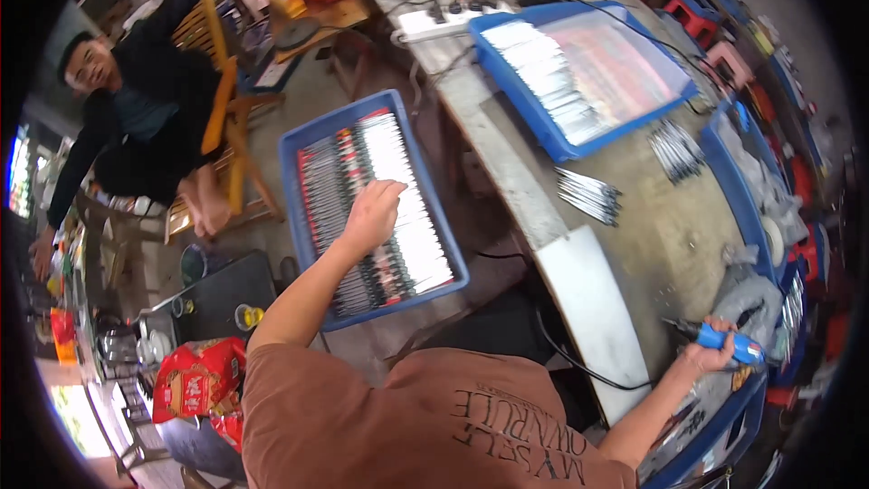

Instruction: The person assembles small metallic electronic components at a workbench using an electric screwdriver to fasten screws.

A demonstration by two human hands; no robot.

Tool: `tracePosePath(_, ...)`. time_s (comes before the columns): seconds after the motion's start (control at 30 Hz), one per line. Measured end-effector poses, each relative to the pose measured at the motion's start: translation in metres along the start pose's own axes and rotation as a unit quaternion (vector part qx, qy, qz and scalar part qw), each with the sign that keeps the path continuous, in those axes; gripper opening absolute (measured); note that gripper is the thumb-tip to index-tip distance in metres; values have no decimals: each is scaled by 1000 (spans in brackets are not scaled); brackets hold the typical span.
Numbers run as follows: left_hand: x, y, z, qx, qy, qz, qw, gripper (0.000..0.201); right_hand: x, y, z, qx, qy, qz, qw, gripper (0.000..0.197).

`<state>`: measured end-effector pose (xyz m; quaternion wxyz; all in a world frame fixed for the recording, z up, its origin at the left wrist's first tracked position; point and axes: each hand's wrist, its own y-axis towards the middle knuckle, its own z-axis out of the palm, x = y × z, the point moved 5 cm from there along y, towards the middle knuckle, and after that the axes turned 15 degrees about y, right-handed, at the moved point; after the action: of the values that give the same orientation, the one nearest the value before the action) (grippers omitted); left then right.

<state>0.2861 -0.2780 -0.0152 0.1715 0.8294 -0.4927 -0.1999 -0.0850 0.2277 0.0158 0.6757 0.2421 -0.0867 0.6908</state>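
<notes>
My left hand [369, 215] is over a blue tray [297, 267] at the left, its fingers curled together. Whatever the fingertips hold, if anything, cannot be made out. Tight rows of thin silver rod-like pieces [419, 234] fill that tray, some with red and dark parts. At the lower right, my right hand [706, 355] is closed round a blue electric screwdriver [740, 347], whose dark tip points left over the workbench [665, 258]. Two small bunches of similar silver pieces [588, 196] lie on the bench farther away.
A second blue tray [543, 131] of silver pieces stands on the bench, crossed by black cables. More blue bins [724, 149] line the right side. A white board [593, 308] lies along the bench's near edge. A seated person [149, 109] is at the far left, near a red bag [201, 382].
</notes>
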Motion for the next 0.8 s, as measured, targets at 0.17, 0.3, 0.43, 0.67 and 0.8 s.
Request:
tracePosePath(0.17, -77, 36, -21, -45, -103, 96, 989, 23, -20, -8, 18, -12, 19, -1, 1000, 23)
tracePosePath(0.3, -138, 66, -19, -70, -165, 178, 968, 22, -20, -13, 24, -8, 34, -5, 999, 24)
tracePosePath(0.43, -179, 92, -2, -57, -190, 217, 956, 19, -22, -15, 29, -19, 18, -15, 1000, 23)
tracePosePath(0.67, -213, 117, 42, -38, -73, 277, 957, 10, -26, -19, 37, -47, 1, -23, 999, 23)
tracePosePath(0.8, -218, 119, 47, -18, -19, 292, 956, 6, -26, -19, 38, -51, 8, -25, 998, 22)
